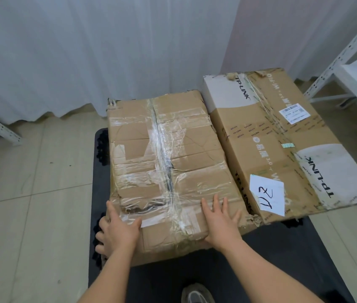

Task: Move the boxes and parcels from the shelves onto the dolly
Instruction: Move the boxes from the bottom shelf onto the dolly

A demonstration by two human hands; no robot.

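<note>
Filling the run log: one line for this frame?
left hand: grips near-left corner of taped brown cardboard box | right hand: flat on its top | black flat dolly: bears it beside printed TP-LINK carton

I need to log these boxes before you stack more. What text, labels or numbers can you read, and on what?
"TP-LINK": printed several times on the right box.
"Wi-Fi": along that box's far edge; the print beside it is unclear.
Handwritten mark, perhaps "112": white paper slip on the same box.
Shipping label: barcode and text too small to read.
Taped box under both hands: no readable text.
</note>
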